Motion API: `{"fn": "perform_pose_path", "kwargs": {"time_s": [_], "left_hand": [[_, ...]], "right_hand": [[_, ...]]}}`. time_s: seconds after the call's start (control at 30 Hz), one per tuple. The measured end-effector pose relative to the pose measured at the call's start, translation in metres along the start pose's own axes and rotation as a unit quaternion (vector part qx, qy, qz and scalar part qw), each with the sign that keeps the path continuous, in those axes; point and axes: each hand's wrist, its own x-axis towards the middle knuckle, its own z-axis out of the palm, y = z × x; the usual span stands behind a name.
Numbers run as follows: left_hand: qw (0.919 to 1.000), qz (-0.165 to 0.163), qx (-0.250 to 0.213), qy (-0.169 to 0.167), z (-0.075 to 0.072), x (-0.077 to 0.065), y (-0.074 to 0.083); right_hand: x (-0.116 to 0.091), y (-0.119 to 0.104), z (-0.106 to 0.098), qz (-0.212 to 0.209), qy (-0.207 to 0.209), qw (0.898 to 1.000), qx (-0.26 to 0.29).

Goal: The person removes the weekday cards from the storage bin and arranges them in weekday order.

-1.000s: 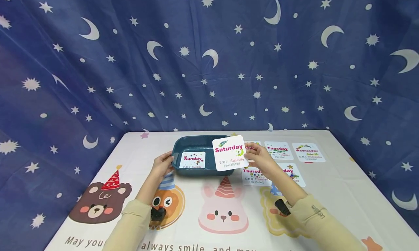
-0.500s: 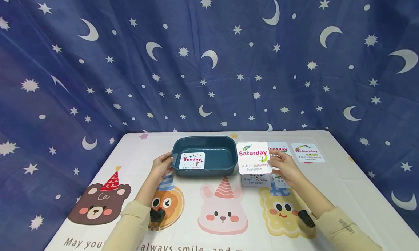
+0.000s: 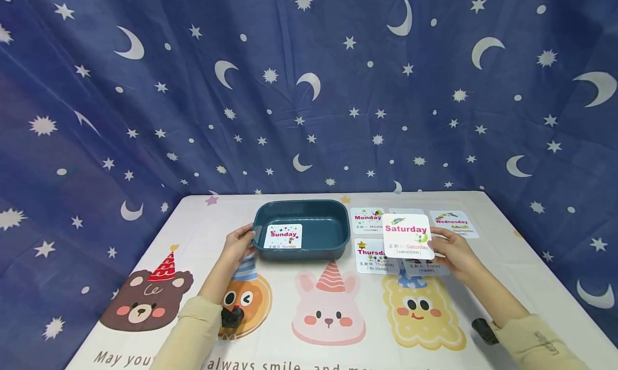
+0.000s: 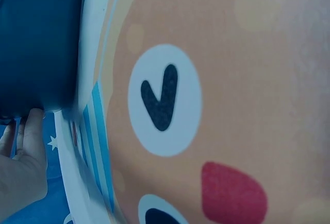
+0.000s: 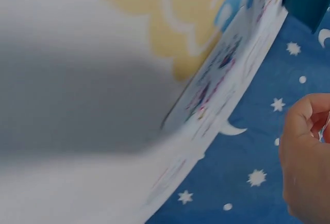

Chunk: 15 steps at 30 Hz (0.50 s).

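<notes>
The left hand [image 3: 238, 245] grips the left end of a dark blue plastic basin [image 3: 341, 236]; in the left wrist view its fingers [image 4: 34, 128] meet the basin's [image 4: 41, 44] edge. A white Sunday card [image 3: 283, 236] lies inside the basin at the left. Held by its right edge in the right hand [image 3: 454, 251] is a Saturday card [image 3: 406, 236], raised above the other cards. It covers most of the Tuesday card [image 3: 403, 211] and parts of the Thursday card [image 3: 372, 256] and Friday card [image 3: 427, 268]. In the right wrist view, the right hand [image 5: 309, 152] shows at the edge, the card barely visible.
The Monday card [image 3: 368, 221] and Wednesday card [image 3: 454, 223] lie in the back row, right of the basin. A white tablecloth [image 3: 270, 354] with cartoon animals covers the table. Behind its far edge hangs a blue curtain [image 3: 309, 123] with moons and stars.
The right hand has carried the Saturday card rightward from over the basin's right end to above the laid cards, uncovering Monday. The left hand and basin have stayed in place.
</notes>
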Motion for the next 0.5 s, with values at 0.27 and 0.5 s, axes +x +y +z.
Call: {"fn": "perform_pose_path", "kwargs": {"time_s": [0.27, 0.5], "left_hand": [[1.0, -0.003, -0.003, -0.004, 0.0, 0.0, -0.001], [1.0, 0.0, 0.007, 0.003, 0.0, 0.0, 0.0]], "right_hand": [[0.0, 0.013, -0.024, 0.013, 0.032, 0.999, 0.001], [-0.002, 0.016, -0.051, 0.017, 0.04, 0.999, -0.002]]}}
